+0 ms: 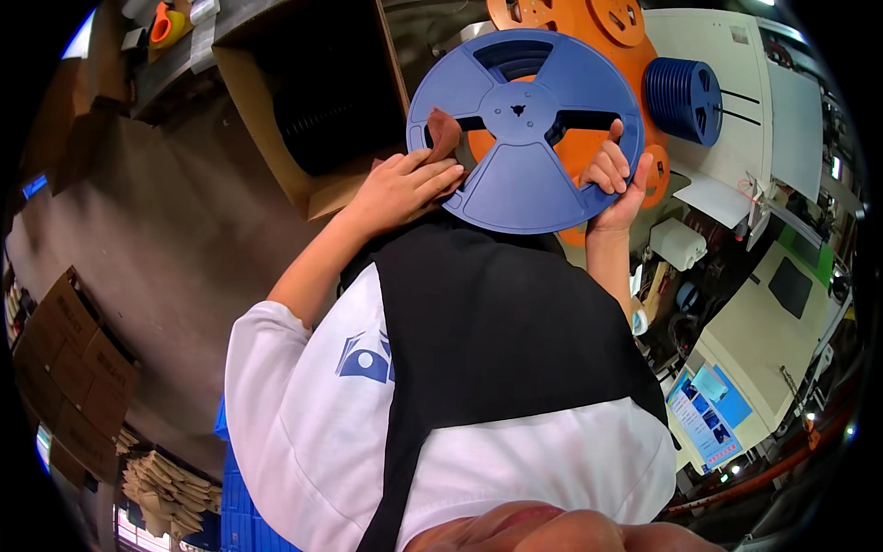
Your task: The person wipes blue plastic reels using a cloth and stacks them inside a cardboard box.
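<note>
A large blue plastic reel is held up in front of my chest, its round face with cut-out windows toward me. Layered blue edges show through its upper window. My right hand grips the rim at the right, with fingers curled over the edge by a window. At the lower left of the reel, my left hand has a reddish-brown cloth under its fingers, pressed against the rim. Part of the cloth sticks up above the fingers; the rest is hidden by the hand.
An open cardboard box with dark round discs inside stands left of the reel. Behind the reel are orange reels. A stack of blue reels sits on rods at a pale machine. Flattened cartons stand at far left.
</note>
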### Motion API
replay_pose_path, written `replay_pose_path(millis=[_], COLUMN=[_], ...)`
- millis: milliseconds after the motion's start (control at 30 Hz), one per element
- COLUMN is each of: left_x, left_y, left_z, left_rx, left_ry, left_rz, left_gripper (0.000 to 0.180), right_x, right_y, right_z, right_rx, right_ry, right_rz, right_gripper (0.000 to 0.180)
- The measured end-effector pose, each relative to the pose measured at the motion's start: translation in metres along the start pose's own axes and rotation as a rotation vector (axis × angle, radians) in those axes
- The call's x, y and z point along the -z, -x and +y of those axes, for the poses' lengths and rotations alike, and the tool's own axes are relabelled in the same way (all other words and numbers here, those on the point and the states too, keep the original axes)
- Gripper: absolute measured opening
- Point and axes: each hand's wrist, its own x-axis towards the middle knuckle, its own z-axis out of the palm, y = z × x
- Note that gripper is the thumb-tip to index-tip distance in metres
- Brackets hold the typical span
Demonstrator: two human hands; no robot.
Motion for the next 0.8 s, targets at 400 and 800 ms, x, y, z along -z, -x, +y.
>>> replay_pose_path(millis=[400, 800], left_x=[0.000, -0.031], left_y=[0.035, 0.119], left_z=[-0.012, -0.012], left_rx=[0.796, 0.971], left_ry=[1.005, 1.592], left_rz=[0.658, 1.180], left_gripper=[0.019, 0.029], right_x=[0.008, 0.276], right_y=[-0.050, -0.027], right_z=[-0.039, -0.016], right_rx=[0.064, -0.205], right_ry=[0.931, 2.343], right_rz=[0.112, 0.513], right_gripper=[0.044, 0.057])
